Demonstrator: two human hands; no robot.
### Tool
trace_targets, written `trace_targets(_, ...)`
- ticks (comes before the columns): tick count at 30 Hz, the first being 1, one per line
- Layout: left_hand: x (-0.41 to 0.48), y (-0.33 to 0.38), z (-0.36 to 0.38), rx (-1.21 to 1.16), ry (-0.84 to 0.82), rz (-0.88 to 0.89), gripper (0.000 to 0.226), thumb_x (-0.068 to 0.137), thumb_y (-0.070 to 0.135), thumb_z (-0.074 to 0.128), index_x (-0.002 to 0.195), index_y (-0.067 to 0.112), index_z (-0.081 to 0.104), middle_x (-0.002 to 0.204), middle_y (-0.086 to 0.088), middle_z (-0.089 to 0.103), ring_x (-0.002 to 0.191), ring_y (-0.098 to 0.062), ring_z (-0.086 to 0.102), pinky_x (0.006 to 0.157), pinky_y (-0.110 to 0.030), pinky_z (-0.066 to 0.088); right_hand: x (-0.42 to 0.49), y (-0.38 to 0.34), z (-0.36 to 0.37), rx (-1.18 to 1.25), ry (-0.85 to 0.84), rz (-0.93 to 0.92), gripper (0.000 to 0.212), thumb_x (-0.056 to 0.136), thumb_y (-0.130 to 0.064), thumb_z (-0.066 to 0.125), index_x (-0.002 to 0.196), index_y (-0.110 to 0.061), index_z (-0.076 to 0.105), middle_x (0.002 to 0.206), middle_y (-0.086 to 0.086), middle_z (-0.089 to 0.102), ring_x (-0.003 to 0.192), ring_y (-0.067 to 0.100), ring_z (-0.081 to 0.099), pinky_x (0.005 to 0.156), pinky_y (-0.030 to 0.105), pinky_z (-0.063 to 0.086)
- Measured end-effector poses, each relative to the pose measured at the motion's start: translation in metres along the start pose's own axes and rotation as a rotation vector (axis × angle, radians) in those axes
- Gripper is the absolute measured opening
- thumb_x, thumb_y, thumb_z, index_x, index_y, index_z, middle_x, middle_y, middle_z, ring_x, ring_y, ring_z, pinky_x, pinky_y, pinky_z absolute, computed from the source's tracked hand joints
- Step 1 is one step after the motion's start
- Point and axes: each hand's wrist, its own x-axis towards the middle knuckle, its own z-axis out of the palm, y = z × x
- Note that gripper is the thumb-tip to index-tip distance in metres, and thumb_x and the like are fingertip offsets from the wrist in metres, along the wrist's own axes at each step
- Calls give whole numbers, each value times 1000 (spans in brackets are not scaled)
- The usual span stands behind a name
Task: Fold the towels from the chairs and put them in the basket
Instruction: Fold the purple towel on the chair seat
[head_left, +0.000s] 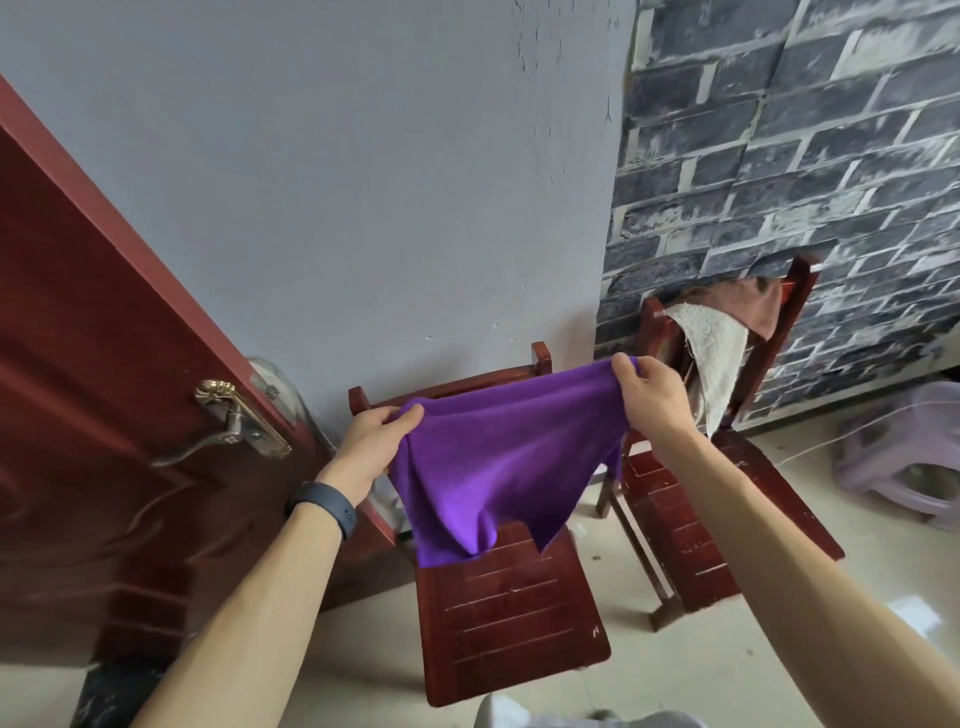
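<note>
A red wooden chair stands near centre; above its seat a vivid purple towel hangs in soft folds; the left hand and right hand each pinch an upper corner, fingers curled.

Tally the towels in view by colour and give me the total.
Purple: 1, the purple towel held up by the left hand and right hand.
Cream: 1, the cream towel on the right chair.
Brown: 1, the brown towel on the same chair.
Total: 3
</note>
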Motion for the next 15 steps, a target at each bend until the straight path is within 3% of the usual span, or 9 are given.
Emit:
trace_targets(2, -4, 0, 0, -51, 40, -38, 34, 92, 46, 64, 97, 14, 74, 96, -7, 75, 92, -29, 69, 79, -38, 49, 3, -4, -2, 353, -99, 173, 45, 96, -43, 59, 95, 1, 67, 79, 6, 55, 73, 20, 55, 68, 34, 46)
trace_targets(4, -8, 4, 7, -214, 47, -120, 35, 95, 47, 59, 104, 16, 72, 101, -7, 73, 93, -26, 67, 85, -38, 50, -1, 6, -9, 632, -332, 320, 31, 94, -42, 65, 105, -13, 68, 85, 3, 59, 79, 16, 58, 76, 32, 45)
trace_targets(7, -13, 8, 14, -335, -11, -147, 36, 96, 45, 59, 117, 17, 68, 111, -9, 73, 105, -28, 67, 94, -45, 53, -19, 38, -2, 404, -619, 334, 22, 92, -27, 69, 112, -18, 69, 102, 3, 72, 95, 19, 64, 84, 35, 43)
trace_targets(9, -17, 6, 13, -303, 8, -124, 32, 96, 42, 60, 119, 20, 65, 113, -7, 71, 105, -28, 66, 88, -41, 55, -26, 52, 6, 288, -491, 316, 17, 93, -17, 68, 110, -13, 72, 99, 8, 75, 93, 21, 67, 84, 35, 49)
trace_targets(12, -22, -3, -5, -306, 179, -93, 21, 95, 43, 61, 108, 26, 64, 105, 0, 69, 96, -22, 67, 70, -31, 53, -13, 59, 6, 369, -230, 317, 16, 93, -18, 69, 107, -9, 73, 81, 1, 67, 72, 16, 61, 64, 27, 52)
trace_targets(15, -25, -17, -31, -299, 262, -110, 22, 92, 39, 67, 104, 21, 69, 105, -3, 73, 94, -20, 69, 75, -31, 54, 2, 59, 2, 275, -77, 221, 19, 87, -30, 73, 98, -16, 74, 79, -2, 66, 74, 19, 62, 71, 39, 54)
